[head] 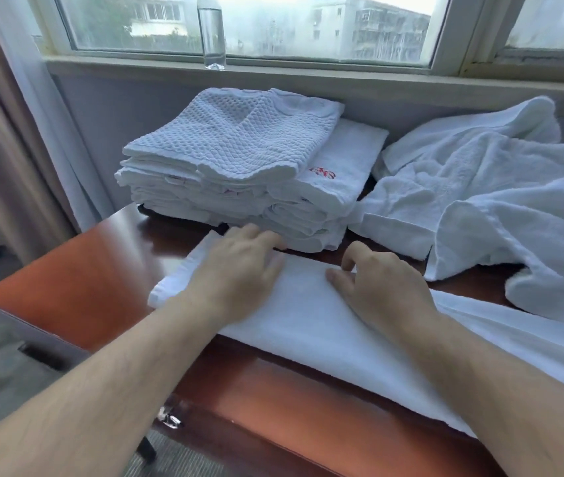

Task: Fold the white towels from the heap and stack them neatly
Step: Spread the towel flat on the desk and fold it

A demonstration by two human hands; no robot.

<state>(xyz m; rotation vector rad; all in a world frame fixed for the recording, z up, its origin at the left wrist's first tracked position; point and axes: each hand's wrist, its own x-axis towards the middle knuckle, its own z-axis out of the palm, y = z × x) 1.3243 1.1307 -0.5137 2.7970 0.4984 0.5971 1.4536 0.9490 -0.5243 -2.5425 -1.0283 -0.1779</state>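
Note:
A long white towel (311, 318) lies folded lengthwise across the reddish wooden table (77, 280), running from the left middle to the right edge. My left hand (239, 270) presses flat on its left part with fingers spread. My right hand (377, 280) rests on the towel just to the right, fingers loosely bent over its far edge. Behind them stands a stack of folded white towels (239, 173), a waffle-textured one on top and one with red embroidery (323, 173). A heap of unfolded white towels (487, 201) lies at the right.
A clear plastic water bottle (211, 29) stands on the windowsill behind the stack. A curtain (9, 132) hangs at the left. The table's left corner and front edge are near my forearms, with the floor below.

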